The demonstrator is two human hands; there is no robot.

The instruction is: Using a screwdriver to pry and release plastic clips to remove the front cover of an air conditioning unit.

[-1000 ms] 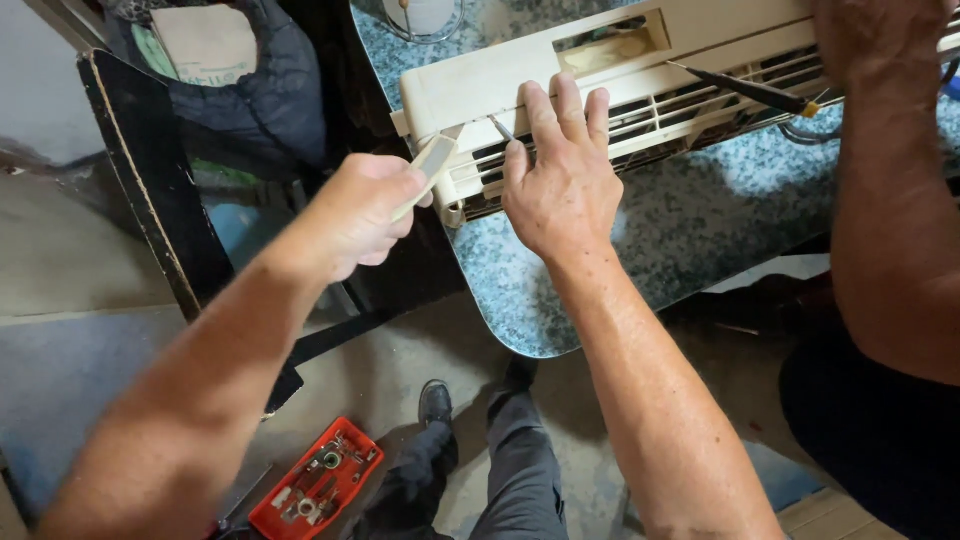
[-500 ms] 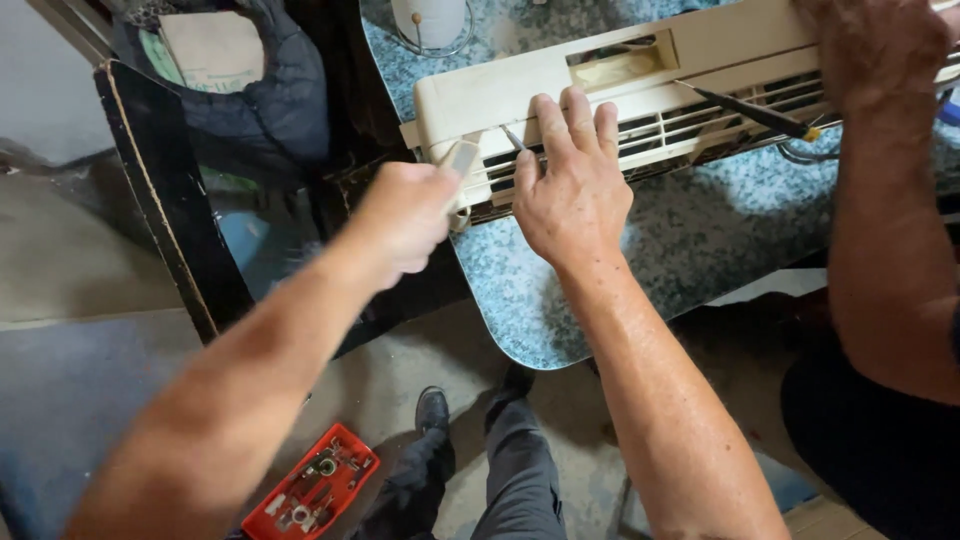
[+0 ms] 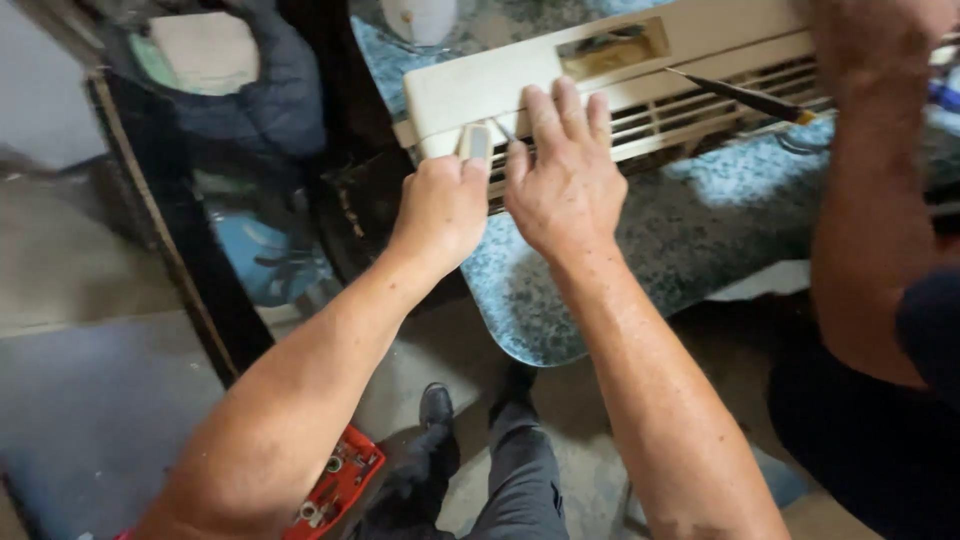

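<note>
The left hand (image 3: pixel 440 210) has its fingers clamped on a small pale tool (image 3: pixel 474 142) whose tip meets the near end of the cream grille cover (image 3: pixel 480 90), which lies on the speckled blue desk (image 3: pixel 600 270) just beyond the fingertips. The right hand (image 3: pixel 565 185) rests flat beside it, fingers spread apart over the slats. As I judge it, prying goes best with steady downward pressure from the flat hand and a gentle, shallow twist of the tool, lest the plastic crack.

Home repair spot: red socket tray (image 3: pixel 338 482)
</note>
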